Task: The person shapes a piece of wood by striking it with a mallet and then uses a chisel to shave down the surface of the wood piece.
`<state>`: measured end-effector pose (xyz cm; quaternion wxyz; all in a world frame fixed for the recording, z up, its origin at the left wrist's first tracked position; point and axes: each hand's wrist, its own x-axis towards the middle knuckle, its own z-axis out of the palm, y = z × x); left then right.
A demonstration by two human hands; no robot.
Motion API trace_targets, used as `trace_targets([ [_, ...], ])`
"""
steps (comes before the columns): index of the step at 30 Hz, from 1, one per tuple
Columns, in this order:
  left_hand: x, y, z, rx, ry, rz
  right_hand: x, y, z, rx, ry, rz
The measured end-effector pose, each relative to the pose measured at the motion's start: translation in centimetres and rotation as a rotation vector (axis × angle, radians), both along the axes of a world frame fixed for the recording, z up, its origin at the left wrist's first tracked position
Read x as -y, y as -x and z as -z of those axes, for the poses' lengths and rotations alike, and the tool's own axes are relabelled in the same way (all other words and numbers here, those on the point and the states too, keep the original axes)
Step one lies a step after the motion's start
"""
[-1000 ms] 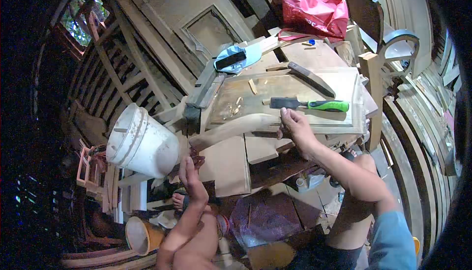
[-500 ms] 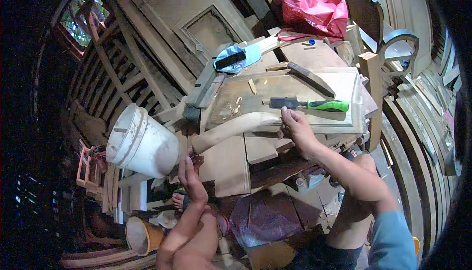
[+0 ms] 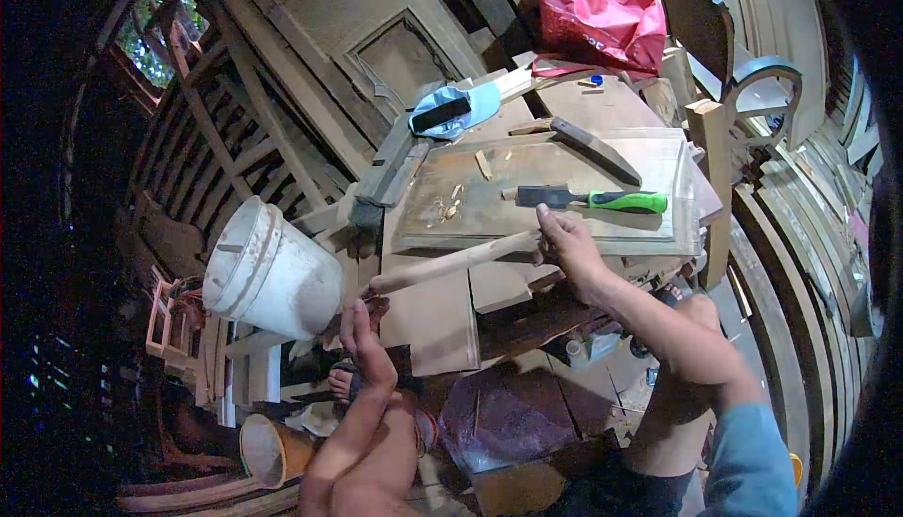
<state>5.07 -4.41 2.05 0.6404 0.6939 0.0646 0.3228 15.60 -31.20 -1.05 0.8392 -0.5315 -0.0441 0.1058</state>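
Observation:
A long pale piece of wood [image 3: 451,263] spans between my hands, over the near edge of the wooden panel [image 3: 470,164]. My right hand [image 3: 569,249] grips its right end between thumb and fingers. At its lower left end is my left hand [image 3: 367,343], with the fingers up against the tip; their exact hold is partly hidden. Just beyond my right hand lies a chisel with a green handle [image 3: 628,202]. A dark flat tool [image 3: 597,150] rests farther back on the panel, and wood shavings [image 3: 451,205] lie on its left part.
A white bucket [image 3: 273,268] stands left of my left hand. Behind the panel are a blue cap [image 3: 456,111] and a red bag [image 3: 602,18]. An orange-rimmed bucket [image 3: 273,451] is at the lower left. Stacked boards [image 3: 790,254] line the right side.
The wood has turned between my hands; its curved profile now looks narrower and straighter. Both hands remain in nearly the same places.

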Motion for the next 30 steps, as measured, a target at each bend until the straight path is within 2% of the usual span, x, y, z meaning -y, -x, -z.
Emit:
trace_targets([
  [5,0.6,0.1,-0.3,-0.002,0.03,-0.056,0.1,0.0,0.0,0.003,0.046,0.002],
  [10,0.1,0.1,-0.3,0.004,0.004,0.023,0.0,-0.1,0.2,-0.014,0.014,0.0],
  [25,0.7,0.3,-1.1,0.024,-0.056,0.022,-0.1,0.0,0.3,0.007,0.06,-0.067],
  [30,0.8,0.2,-1.0,0.091,-0.108,-0.029,-0.2,0.1,0.7,0.042,0.127,-0.172],
])
